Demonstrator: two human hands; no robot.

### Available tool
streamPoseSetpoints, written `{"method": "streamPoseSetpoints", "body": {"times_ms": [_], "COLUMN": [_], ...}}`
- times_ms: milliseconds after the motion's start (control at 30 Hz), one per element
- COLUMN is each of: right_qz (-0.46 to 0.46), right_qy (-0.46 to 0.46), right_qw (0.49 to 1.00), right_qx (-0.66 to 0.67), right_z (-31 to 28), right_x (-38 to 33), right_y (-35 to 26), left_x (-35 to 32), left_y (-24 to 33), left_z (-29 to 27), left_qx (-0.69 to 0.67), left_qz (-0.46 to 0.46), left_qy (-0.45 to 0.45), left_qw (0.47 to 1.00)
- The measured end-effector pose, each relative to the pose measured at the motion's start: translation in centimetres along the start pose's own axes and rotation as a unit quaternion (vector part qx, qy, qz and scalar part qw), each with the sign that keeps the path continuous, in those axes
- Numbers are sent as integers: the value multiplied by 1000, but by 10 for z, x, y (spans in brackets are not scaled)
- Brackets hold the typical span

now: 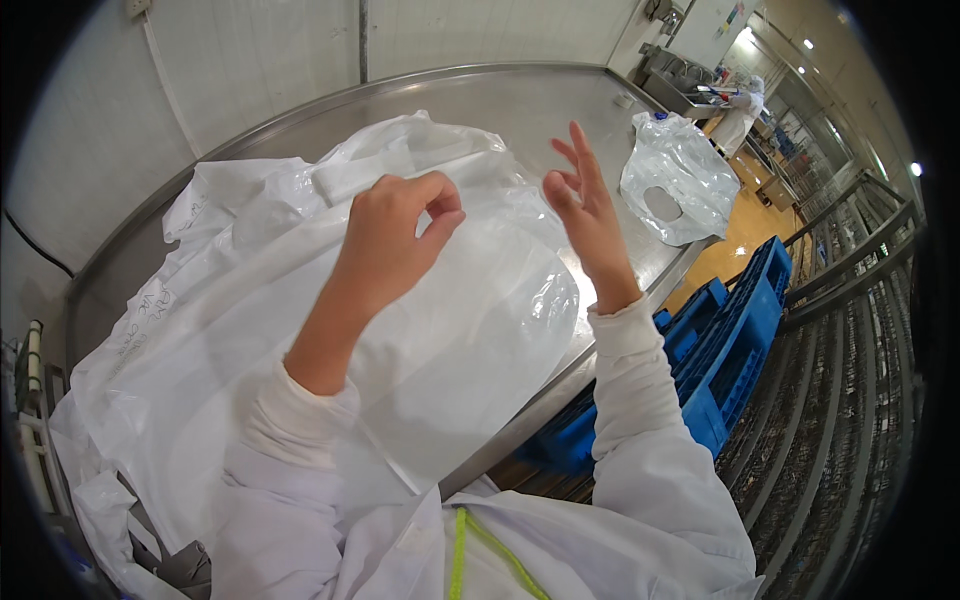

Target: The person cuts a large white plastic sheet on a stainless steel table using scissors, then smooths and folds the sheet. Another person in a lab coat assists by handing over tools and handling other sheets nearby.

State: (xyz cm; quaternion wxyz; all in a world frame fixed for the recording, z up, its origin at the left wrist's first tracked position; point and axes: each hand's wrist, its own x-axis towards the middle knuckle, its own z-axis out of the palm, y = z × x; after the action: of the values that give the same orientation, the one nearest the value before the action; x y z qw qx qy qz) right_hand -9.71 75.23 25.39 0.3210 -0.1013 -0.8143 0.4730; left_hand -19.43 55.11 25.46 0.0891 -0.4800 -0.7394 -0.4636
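Note:
Large white plastic bags or liners (460, 340) lie spread and overlapping across a steel table (560, 100), with handwriting on the left part. Over their middle, my left hand (395, 235) is raised, fingers curled and thumb tip against the forefinger. Whether anything thin is pinched there is too small to tell. My right hand (590, 220) is held up to its right, beside the sheet's right edge, fingers stretched and apart, holding nothing. Beyond it, a smaller shiny translucent bag (685, 165) with a round opening lies at the table's far right corner.
Blue plastic pallets (735, 345) stand against the table's right side. Further right is a metal rack (830, 400) with long rails. A white wall (270, 60) runs behind the table. In the far background, a person in white (742, 115) stands by a steel sink (680, 90).

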Motion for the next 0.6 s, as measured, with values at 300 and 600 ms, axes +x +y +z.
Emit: {"method": "streamPoseSetpoints", "body": {"times_ms": [300, 600], "right_qz": [57, 100], "right_qy": [-284, -210], "right_qw": [951, 954], "right_qx": [109, -189], "right_z": [-11, -30], "right_x": [6, 37], "right_y": [-7, 35], "left_x": [11, 9], "left_y": [4, -42], "left_z": [-35, 51], "left_qx": [54, -163], "left_qz": [-37, -254], "left_qy": [-224, -255], "left_qw": [972, 919]}}
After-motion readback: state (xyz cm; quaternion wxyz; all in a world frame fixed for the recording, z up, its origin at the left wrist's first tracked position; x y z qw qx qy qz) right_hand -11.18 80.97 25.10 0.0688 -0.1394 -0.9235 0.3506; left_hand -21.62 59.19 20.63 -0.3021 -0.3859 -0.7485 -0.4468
